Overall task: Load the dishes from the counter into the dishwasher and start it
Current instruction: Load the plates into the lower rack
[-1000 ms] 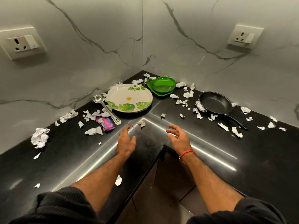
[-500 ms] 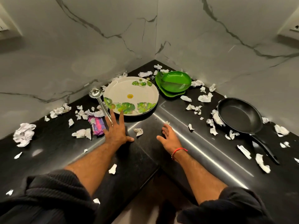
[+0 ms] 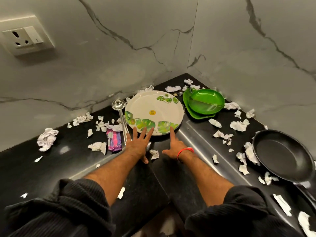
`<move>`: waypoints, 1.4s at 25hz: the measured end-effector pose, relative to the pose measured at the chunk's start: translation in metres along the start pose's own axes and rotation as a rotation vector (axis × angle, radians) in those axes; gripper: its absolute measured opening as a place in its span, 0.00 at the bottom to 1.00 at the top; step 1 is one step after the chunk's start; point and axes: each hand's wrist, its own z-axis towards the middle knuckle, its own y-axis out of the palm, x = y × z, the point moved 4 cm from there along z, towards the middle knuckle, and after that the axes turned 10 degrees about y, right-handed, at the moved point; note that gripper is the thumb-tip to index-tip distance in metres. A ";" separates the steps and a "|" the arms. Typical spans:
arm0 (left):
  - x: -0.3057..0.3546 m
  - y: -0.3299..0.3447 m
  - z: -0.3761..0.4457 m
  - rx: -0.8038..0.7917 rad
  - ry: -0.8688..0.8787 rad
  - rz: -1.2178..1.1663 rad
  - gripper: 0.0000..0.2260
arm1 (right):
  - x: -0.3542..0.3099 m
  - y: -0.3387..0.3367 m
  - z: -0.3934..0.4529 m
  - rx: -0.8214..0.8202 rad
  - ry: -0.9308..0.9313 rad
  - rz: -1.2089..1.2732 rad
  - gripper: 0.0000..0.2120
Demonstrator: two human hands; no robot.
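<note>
- The leaf-patterned plate point(image 3: 154, 112) lies flat in the corner of the black tabletop point(image 3: 56, 161), directly ahead of both hands and close to where the two marble walls meet.
- The left hand point(image 3: 136, 146) is spread wide, fingers straight, holding nothing; its fingertips point(image 3: 149, 132) reach the plate's near rim over the green leaf print, though I cannot tell whether they press on it or hover just above.
- The right hand point(image 3: 174, 147) is also empty and loosely opened, with one finger stretched forward to the same near rim, a little to the right of the left hand's fingers.
- What the coming lift seems to turn on: the plate sits straight out from both hands, its near edge toward them, so both are about equally close, and a two-sided grip on the rim looks the natural way.
- A steel ladle point(image 3: 120, 115) lies just beside the plate's left edge, its handle running back toward the left hand.
- The green bowl point(image 3: 206, 100) sits on a green plate just right of the patterned plate; the black frying pan point(image 3: 282, 154) rests well apart at the right.
- Crumpled paper scraps point(image 3: 47, 138) and a pink wrapper point(image 3: 113, 140) litter the tabletop; one scrap lies between the wrists.
</note>
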 end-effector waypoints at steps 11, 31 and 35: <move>0.007 0.032 -0.038 0.283 0.129 -0.143 0.33 | 0.004 0.000 0.006 -0.046 0.117 0.398 0.44; -0.002 0.083 -0.102 0.610 0.458 -0.914 0.21 | 0.059 0.046 -0.103 0.501 0.300 1.372 0.07; 0.004 0.056 -0.082 0.692 0.193 -1.032 0.28 | 0.091 0.050 -0.161 0.664 0.355 1.417 0.06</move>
